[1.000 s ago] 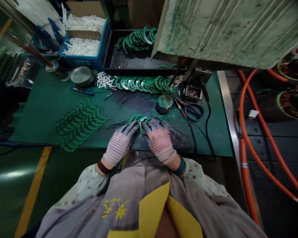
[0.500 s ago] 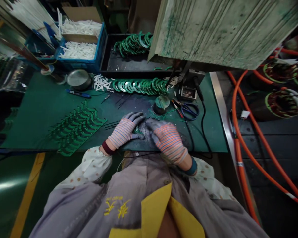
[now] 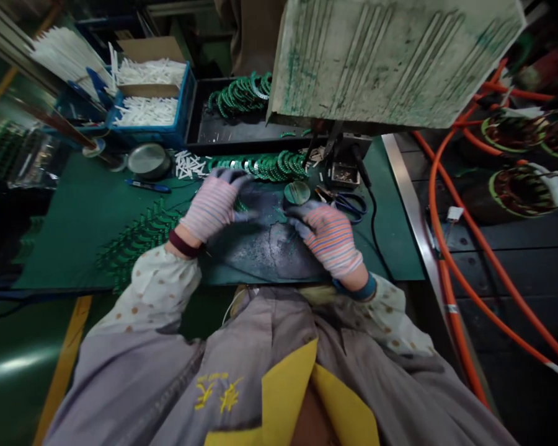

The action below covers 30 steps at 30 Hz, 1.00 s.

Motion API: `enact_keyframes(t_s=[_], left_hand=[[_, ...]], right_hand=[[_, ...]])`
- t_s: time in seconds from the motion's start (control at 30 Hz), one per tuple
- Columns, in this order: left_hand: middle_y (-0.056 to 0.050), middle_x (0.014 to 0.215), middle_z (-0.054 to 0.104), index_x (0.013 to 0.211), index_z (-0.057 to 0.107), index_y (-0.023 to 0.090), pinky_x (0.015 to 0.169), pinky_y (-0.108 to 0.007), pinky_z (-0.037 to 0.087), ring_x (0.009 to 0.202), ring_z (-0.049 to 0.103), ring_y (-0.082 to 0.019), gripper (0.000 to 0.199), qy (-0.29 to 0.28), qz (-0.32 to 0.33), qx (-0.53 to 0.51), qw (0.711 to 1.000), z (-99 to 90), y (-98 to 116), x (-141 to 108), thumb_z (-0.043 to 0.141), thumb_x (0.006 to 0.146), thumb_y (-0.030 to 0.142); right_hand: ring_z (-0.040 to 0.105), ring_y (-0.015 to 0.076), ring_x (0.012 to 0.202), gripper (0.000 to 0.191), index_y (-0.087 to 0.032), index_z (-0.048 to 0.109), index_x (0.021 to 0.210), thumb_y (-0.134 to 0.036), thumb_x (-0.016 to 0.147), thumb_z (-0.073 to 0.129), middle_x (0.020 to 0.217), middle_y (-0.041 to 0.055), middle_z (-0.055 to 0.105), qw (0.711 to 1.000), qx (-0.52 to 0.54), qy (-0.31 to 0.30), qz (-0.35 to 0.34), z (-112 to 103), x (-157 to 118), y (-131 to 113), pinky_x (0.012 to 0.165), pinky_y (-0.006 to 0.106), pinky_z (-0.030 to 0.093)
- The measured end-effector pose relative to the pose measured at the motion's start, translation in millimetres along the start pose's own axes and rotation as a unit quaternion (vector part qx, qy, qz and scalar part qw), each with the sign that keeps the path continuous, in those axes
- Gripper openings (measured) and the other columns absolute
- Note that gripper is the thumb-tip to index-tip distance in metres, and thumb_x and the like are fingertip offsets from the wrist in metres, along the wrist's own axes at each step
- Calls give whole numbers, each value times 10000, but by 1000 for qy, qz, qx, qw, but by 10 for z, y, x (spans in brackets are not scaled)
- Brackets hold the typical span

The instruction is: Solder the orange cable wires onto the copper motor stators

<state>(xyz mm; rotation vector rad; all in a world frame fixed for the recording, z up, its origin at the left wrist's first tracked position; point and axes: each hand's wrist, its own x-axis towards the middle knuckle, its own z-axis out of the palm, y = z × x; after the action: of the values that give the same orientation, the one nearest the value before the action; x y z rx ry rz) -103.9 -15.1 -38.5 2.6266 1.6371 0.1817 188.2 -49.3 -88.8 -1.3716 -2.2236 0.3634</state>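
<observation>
White plastic strips (image 3: 146,111) are packed in a blue crate (image 3: 158,137), and green segmented rings (image 3: 239,96) are piled in a black tray (image 3: 232,127). Both gloved grips are held partly open near the middle of the counter (image 3: 60,260). A small green piece (image 3: 240,205) is seen just beside the left grip (image 3: 212,204), with the right grip (image 3: 330,238) near it; whether either grip holds anything cannot be told.
</observation>
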Motion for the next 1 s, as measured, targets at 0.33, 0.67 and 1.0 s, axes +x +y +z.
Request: enact_keyframes(t_s=[0.33,0.67,1.0], left_hand=[[-294,1643,563,1730,497,87,1290,-575,426,1473,552,-466,1018,-10,-10,-70,997,542,-7,1549,884,931,584],[-314,1836,335,1798,372,77,1397,-710,227,1685,346,-525,1005,-58,20,-21,998,577,-197,1312,812,1012,524],[-290,1834,361,1754,401,2,1455,-620,232,1745,293,-452,755,8,54,-60,997,746,-177,992,563,1119,379]], right_hand=[[694,333,1176,394,-204,847,1348,-278,1084,565,1281,165,826,995,-76,3,67,66,-455,299,1039,452,521],[694,358,1199,439,-152,829,1371,-290,1106,507,1294,205,813,986,-133,-43,90,-146,376,359,1076,476,511],[490,364,1646,688,-272,505,1761,-132,1092,433,1866,121,424,975,-141,-169,8,81,895,516,1274,575,464]])
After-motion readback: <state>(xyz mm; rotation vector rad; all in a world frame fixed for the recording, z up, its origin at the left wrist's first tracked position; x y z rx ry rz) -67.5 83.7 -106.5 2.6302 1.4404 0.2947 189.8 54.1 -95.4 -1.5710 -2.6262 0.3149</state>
